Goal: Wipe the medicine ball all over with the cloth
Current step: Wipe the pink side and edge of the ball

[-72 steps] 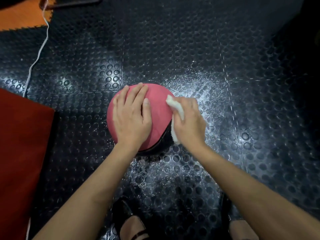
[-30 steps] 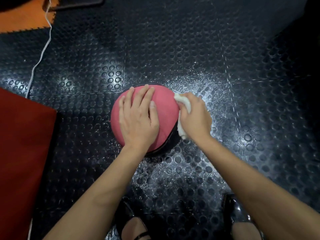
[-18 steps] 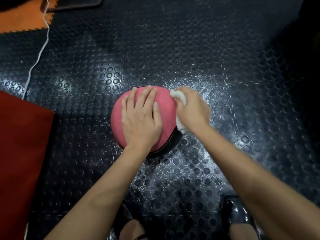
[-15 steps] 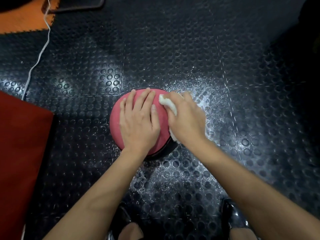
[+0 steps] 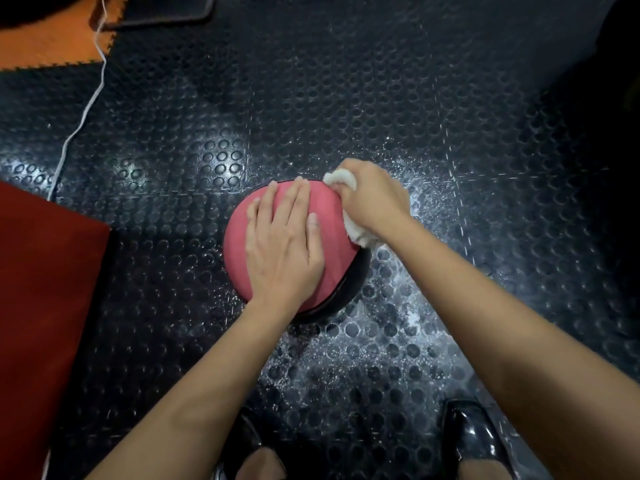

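Observation:
A pink medicine ball (image 5: 332,247) with a black lower part rests on the studded black floor at the centre of the head view. My left hand (image 5: 282,244) lies flat on top of the ball, fingers spread and pointing away from me. My right hand (image 5: 372,199) is closed around a white cloth (image 5: 358,233) and presses it against the ball's upper right side. The cloth sticks out above the fingers and below the palm. The ball's right flank is hidden behind that hand.
Black studded rubber tiles (image 5: 450,116) cover the floor. A red mat (image 5: 45,306) lies at the left. An orange tile (image 5: 48,46) and a thin white cable (image 5: 83,112) sit at the top left. My two black shoes (image 5: 474,445) show at the bottom edge.
My right hand with the cloth has slid from the ball's near right side up to its far right edge. My left hand has stayed flat on top.

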The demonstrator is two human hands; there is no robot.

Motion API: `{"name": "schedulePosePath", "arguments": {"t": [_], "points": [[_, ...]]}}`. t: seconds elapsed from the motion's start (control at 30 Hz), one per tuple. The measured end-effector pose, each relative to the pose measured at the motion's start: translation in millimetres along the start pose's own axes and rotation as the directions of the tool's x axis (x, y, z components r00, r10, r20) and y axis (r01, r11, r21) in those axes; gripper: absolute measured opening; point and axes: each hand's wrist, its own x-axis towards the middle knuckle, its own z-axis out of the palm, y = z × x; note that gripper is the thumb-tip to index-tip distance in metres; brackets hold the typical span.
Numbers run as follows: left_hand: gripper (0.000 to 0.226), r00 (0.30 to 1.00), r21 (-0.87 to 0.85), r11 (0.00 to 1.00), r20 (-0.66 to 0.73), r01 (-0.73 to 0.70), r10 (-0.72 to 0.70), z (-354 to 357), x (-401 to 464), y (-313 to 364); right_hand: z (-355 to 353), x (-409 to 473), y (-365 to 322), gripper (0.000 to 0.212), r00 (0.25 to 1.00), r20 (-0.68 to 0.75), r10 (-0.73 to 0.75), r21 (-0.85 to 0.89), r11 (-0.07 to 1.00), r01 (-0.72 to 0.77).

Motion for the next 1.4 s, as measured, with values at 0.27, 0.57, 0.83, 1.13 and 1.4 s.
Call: {"name": "schedulePosePath", "arguments": {"t": [0.27, 0.57, 0.83, 1.13, 1.4], "points": [[0.054, 1.0, -0.02, 1.0, -0.012, 0.001, -0.001, -1.6, -5.2, -3.4, -5.5, 7.9, -5.7, 0.015, 0.993, 0.104, -0.058, -0.026, 0.998, 0.061], [0.05, 1.0, -0.042, 0.999, -0.021, 0.008, -0.009, -1.5, -3.5, -3.0, 1.8, -8.9, 6.9, 0.017, 0.996, 0.008, -0.086, -0.007, 0.996, 0.086], [0.05, 0.999, -0.056, 0.998, -0.032, 0.033, -0.035, -2.6, -2.4, -8.5, 12.9, -32.6, 16.5, 0.02, 0.984, -0.078, -0.161, 0.027, 0.986, 0.164], [0.05, 0.997, -0.078, 0.996, -0.046, 0.051, -0.054, -3.4, -1.4, -10.0, 19.7, -59.6, 21.4, 0.021, 0.976, -0.145, -0.16, 0.105, 0.979, 0.176], [0.048, 0.998, -0.072, 0.996, -0.033, 0.054, -0.057, 0.1, 2.7, -4.6, 21.9, -66.4, 24.0, 0.021, 0.985, -0.168, -0.045, 0.198, 0.977, 0.078]]}}
